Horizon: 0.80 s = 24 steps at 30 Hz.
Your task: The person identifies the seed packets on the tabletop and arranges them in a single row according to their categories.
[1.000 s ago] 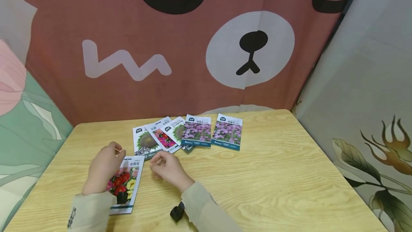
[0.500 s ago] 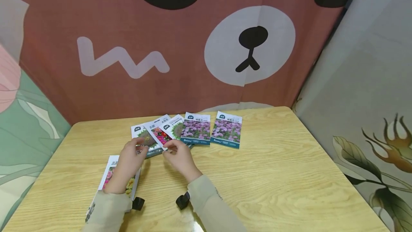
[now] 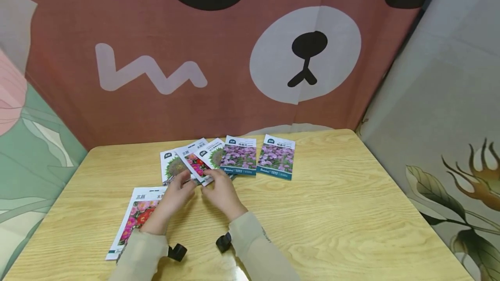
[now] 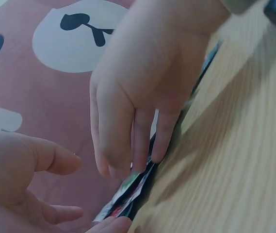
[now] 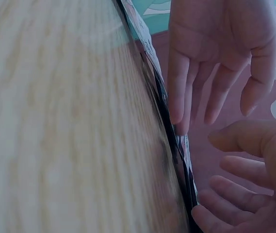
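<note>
Reaching over the yellow wood-grain table (image 3: 332,211), your left hand (image 3: 175,198) and right hand (image 3: 222,192) sit close together, fingers parted and loosely bent, neither gripping anything. At twelve o'clock from the gap between them lies the flat, slanted red-and-pink flower packet (image 3: 196,164); your right fingertips overlap its lower edge, though you cannot tell whether they touch. Just beside it, at twelve from your left hand, is the spiky green flower-head packet (image 3: 172,166), partly covered. From your right hand, a second green flower-head packet (image 3: 216,159) lies at twelve, a purple-flower packet (image 3: 239,155) at one and its matching rectangular neighbour (image 3: 276,157) at two. At eight from your left hand, your forearm partly hides a white-bordered multicoloured flower packet (image 3: 134,214). Behind hangs a lightly creased russet cloth (image 3: 226,107).
</note>
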Each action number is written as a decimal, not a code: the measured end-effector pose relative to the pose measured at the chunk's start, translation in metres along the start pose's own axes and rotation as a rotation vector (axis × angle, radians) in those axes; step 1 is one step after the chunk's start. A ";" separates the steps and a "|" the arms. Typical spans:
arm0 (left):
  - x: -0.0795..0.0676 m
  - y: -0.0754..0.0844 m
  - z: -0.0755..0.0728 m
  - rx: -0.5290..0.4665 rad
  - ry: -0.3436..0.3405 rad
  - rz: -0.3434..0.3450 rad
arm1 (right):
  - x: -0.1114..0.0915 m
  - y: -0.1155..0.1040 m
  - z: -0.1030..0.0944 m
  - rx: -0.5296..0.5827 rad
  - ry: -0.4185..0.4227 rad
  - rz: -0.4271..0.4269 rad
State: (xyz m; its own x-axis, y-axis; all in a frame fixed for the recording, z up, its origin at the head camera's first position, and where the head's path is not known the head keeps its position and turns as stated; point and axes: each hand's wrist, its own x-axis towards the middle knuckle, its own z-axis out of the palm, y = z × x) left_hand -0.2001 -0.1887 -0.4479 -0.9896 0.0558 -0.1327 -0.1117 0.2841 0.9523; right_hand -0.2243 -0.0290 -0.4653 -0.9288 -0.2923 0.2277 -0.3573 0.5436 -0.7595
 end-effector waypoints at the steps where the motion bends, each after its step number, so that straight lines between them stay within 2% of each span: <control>1: 0.001 0.000 0.001 -0.029 -0.008 -0.012 | 0.000 0.001 0.000 -0.007 0.001 -0.002; 7: 0.001 -0.001 0.008 -0.269 -0.057 -0.071 | 0.001 0.004 0.001 -0.050 -0.036 0.024; 15: -0.002 -0.003 0.008 -0.526 -0.015 -0.153 | 0.001 0.003 0.001 -0.103 -0.087 0.018; 19: -0.003 -0.002 0.007 -0.582 -0.034 -0.169 | 0.001 0.004 0.002 -0.101 -0.076 0.014; 24: -0.005 0.002 0.007 -0.578 -0.034 -0.196 | 0.001 0.005 0.002 -0.096 -0.018 -0.017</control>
State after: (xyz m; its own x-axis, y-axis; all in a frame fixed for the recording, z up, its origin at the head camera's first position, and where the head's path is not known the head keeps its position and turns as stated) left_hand -0.1950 -0.1815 -0.4475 -0.9433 0.0886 -0.3199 -0.3318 -0.2730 0.9030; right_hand -0.2270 -0.0282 -0.4700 -0.9209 -0.3157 0.2285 -0.3815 0.6108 -0.6938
